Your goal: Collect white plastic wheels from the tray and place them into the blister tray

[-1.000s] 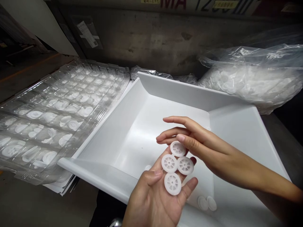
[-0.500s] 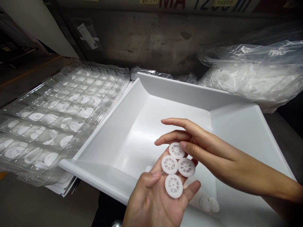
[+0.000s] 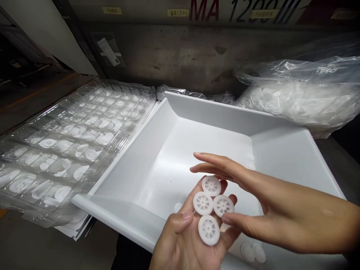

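Several white spoked plastic wheels (image 3: 209, 230) lie flat on the palm and fingers of my left hand (image 3: 188, 240), palm up over the near part of a white tray (image 3: 112, 204). Its thumb rests beside the wheels, with the fingers partly curled beneath them. From the right reaches my right hand (image 3: 244, 180), fingers stretched out and apart. Its thumb tip touches the edge of the rightmost wheel (image 3: 223, 205). A few more white discs (image 3: 258, 252) lie in the tray, near its front right and by its right side.
At the left, clear plastic trays (image 3: 84, 120) with many white parts sit on a stack of paper. A clear bag (image 3: 303, 101) of white parts stands behind the tray at the right. Behind is a dark machine panel (image 3: 180, 56).
My right thumb has moved down from the top wheel to the rightmost one, opening wider from the fingers. The whole view has shifted slightly, and the wheels stay on my left hand.
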Demonstrator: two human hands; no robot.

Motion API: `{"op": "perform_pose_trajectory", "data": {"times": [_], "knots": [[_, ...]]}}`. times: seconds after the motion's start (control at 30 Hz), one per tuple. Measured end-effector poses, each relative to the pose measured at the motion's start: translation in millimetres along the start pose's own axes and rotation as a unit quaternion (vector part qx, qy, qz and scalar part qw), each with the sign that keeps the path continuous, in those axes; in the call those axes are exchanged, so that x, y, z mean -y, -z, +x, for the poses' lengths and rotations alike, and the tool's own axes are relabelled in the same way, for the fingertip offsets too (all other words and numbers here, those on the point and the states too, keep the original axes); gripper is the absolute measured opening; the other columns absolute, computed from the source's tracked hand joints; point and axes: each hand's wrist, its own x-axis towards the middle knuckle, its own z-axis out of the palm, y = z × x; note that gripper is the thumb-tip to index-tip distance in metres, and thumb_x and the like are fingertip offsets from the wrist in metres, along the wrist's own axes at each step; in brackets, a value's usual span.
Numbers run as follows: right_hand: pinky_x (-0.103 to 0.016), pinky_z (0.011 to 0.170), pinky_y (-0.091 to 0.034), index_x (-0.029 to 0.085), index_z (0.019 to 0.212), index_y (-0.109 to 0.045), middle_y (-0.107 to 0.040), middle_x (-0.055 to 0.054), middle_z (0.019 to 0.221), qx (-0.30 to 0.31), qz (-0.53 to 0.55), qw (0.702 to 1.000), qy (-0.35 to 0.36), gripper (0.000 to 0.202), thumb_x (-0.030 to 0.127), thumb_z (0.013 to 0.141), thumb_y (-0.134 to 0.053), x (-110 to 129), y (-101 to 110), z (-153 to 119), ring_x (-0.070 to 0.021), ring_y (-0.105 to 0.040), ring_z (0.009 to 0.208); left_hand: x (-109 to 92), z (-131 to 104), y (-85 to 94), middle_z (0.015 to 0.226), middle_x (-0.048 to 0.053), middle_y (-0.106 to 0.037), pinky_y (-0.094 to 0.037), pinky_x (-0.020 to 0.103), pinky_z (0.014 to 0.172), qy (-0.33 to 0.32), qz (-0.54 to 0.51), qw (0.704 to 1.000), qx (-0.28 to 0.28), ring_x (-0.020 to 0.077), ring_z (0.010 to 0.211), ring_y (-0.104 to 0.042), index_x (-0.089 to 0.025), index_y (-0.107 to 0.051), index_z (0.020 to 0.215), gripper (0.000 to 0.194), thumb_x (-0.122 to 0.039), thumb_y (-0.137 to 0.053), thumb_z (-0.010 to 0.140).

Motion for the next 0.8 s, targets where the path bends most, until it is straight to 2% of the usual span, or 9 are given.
{"op": "perform_pose_trajectory", "data": {"times": [0.1,0.17,0.27,0.33,0.57,0.8], "knots": [[-0.017,0.061,-0.060,0.063,0.144,-0.011,-0.052,0.012,0.142,0.018,0.033,0.999,-0.021,0.086,0.041,0.085,-0.070,-1,1,1,-0.0221,-0.064,0.114,-1,0,2.4,0.146,0.008,-0.050,-0.041,0.034,0.107,0.013,-0.003,1.000,0.007,0.0250,0.134,-0.047,-0.017,-0.055,0.137,0.048,-0.027,-0.042,0.092],[-0.016,0.057,-0.059,0.063,0.144,-0.012,-0.051,0.011,0.142,0.027,0.044,0.998,-0.030,0.088,0.043,0.083,-0.072,-3,2,1,-0.0241,-0.062,0.117,-2,0,3.6,0.149,0.007,-0.046,-0.040,0.034,0.107,0.020,-0.005,1.000,0.013,0.0243,0.136,-0.045,-0.019,-0.054,0.138,0.047,-0.027,-0.044,0.092],[-0.020,0.068,-0.062,0.061,0.146,-0.012,-0.039,0.011,0.152,0.038,0.036,0.998,-0.039,0.086,0.054,0.083,-0.071,-7,2,0,-0.0286,-0.050,0.131,-3,0,4.3,0.150,0.008,-0.044,-0.039,0.036,0.109,0.022,-0.012,1.000,0.016,0.0252,0.136,-0.044,-0.018,-0.053,0.138,0.047,-0.026,-0.045,0.092],[-0.022,0.076,-0.061,0.060,0.146,-0.011,-0.035,0.011,0.155,0.042,0.041,0.997,-0.042,0.085,0.056,0.084,-0.069,-9,2,-2,-0.0286,-0.044,0.136,-3,1,4.3,0.150,0.009,-0.044,-0.038,0.037,0.109,0.023,-0.018,0.999,0.014,0.0255,0.135,-0.046,-0.016,-0.052,0.138,0.048,-0.026,-0.046,0.092],[-0.030,0.090,-0.058,0.061,0.146,-0.012,-0.034,0.013,0.155,0.051,0.026,0.996,-0.066,0.090,0.062,0.078,-0.072,-8,4,-3,-0.0289,-0.043,0.137,-3,0,6.9,0.151,0.007,-0.043,-0.040,0.034,0.106,0.020,-0.009,0.999,0.036,0.0230,0.136,-0.044,-0.021,-0.051,0.139,0.047,-0.027,-0.043,0.094],[-0.036,0.100,-0.052,0.065,0.144,-0.004,-0.033,0.017,0.155,0.059,-0.009,0.998,-0.020,0.097,0.067,0.075,-0.072,-14,2,1,-0.0277,-0.041,0.138,-4,0,6.6,0.147,0.003,-0.049,-0.043,0.028,0.097,0.021,-0.002,0.999,0.046,0.0197,0.133,-0.047,-0.023,-0.050,0.141,0.046,-0.026,-0.038,0.096]]}}
